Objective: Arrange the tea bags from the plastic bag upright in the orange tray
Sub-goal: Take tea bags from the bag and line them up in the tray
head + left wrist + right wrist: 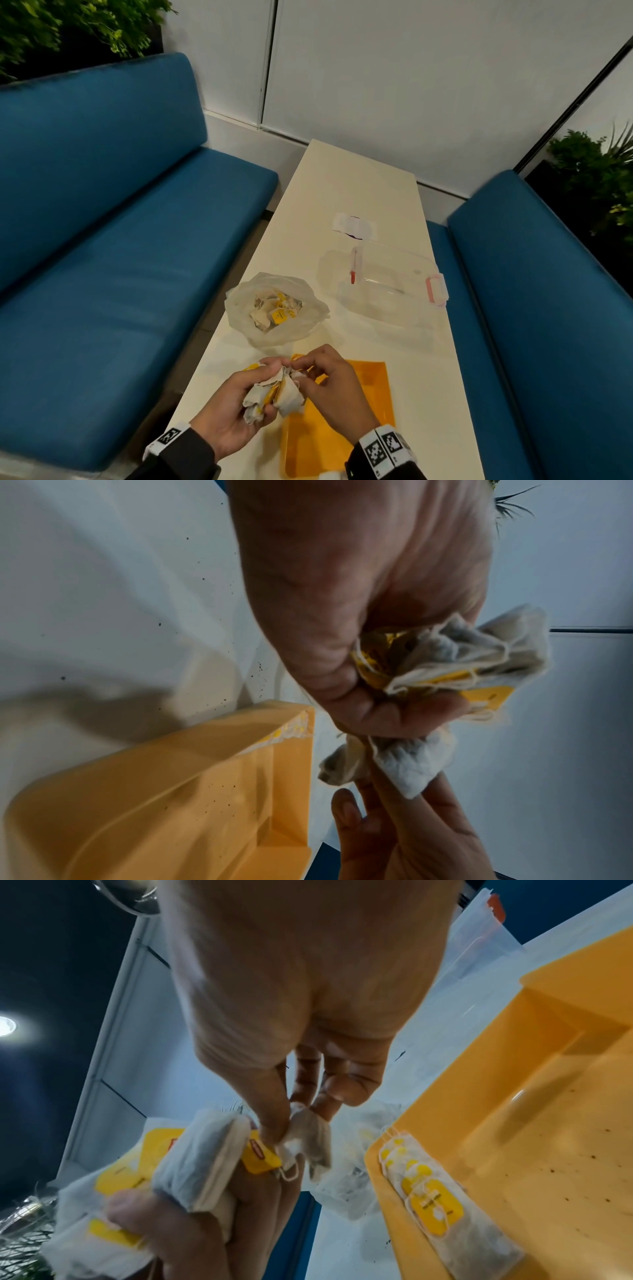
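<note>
Over the near left corner of the orange tray [371, 387], my left hand [263, 387] grips a bunch of white tea bags [255, 406] with yellow tags. My right hand [303, 377] pinches the top of one tea bag [291, 397] at the bunch's edge. The right wrist view shows thumb and fingers of the right hand [294, 1118] on that tea bag [308, 1142], beside the bunch [198, 1156]. Several tea bags [428, 1199] stand in a row against the tray's wall [383, 1191]. The open plastic bag [277, 308], farther back, holds more tea bags.
A clear plastic box [394, 284] with pink latches sits at the right behind the tray, a white wrapper [352, 226] beyond it. The narrow cream table [359, 178] runs between two blue benches [102, 257]. Tea dust speckles the tray floor [565, 1164].
</note>
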The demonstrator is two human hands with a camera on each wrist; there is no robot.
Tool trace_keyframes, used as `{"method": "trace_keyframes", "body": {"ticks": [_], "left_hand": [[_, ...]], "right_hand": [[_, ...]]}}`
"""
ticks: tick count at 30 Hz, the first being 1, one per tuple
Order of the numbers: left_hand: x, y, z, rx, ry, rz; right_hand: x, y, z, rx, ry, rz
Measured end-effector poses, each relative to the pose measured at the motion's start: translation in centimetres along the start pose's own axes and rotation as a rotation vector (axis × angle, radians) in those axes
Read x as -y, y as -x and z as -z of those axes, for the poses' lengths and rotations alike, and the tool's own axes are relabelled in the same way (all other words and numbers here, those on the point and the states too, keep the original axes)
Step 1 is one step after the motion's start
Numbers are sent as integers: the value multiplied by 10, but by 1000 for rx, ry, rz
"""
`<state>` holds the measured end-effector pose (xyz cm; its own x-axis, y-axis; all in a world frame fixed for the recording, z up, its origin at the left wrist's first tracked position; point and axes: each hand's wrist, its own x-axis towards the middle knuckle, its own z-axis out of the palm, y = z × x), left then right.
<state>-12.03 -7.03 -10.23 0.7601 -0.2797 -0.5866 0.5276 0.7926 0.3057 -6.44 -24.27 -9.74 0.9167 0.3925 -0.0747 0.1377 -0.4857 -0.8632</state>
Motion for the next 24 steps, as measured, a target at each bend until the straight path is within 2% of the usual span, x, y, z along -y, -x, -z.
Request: {"method": "trace_keyframes", "body": {"ticks": [5, 13, 17, 24], "left_hand": [[-1, 1, 0, -2, 3, -14], [-4, -3, 4, -36, 14, -36], [-4, -2, 2, -54, -70, -69], [2, -4, 6, -57, -176, -52]], "right_hand": [[-5, -2, -1, -19, 2, -18], [-2, -2, 12, -25, -186, -89], [-3, -1, 15, -41, -325, -127], [-9, 6, 15, -45, -377, -171]]}}
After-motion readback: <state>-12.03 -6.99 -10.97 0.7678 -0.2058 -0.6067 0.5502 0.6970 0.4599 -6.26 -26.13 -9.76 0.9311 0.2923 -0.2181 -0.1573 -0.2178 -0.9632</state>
